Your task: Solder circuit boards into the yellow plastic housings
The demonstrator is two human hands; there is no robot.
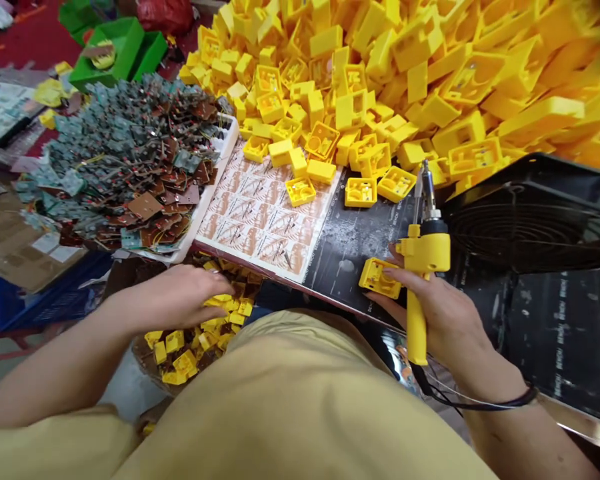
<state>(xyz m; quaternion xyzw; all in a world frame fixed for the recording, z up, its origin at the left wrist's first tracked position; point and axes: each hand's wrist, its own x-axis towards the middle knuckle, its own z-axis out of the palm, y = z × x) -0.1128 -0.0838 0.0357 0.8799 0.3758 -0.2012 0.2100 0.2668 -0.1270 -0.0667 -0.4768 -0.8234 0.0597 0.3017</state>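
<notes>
My right hand (pixel 447 317) grips a yellow soldering gun (pixel 417 307), its metal tip pointing away from me. The thumb and fingers of that hand also hold a small open yellow plastic case (pixel 379 277) at the table's front edge. My left hand (pixel 193 293) hangs over a box of yellow cases (pixel 185 365) below the table edge, to the left of my body. Its fingers are apart, with nothing visible in them. Several loose yellow cases, such as one yellow case (pixel 361 192), lie on the black tabletop (pixel 347 230) beyond my right hand.
A large heap of yellow cases (pixel 380 60) covers the back. To the left, circuit boards (pixel 130 160) are piled in a white tray (pixel 211 183). A printed sheet (pixel 260 217) lies mid-table. A black fan (pixel 525 220) stands at right. Green bins (pixel 113 57) sit far left.
</notes>
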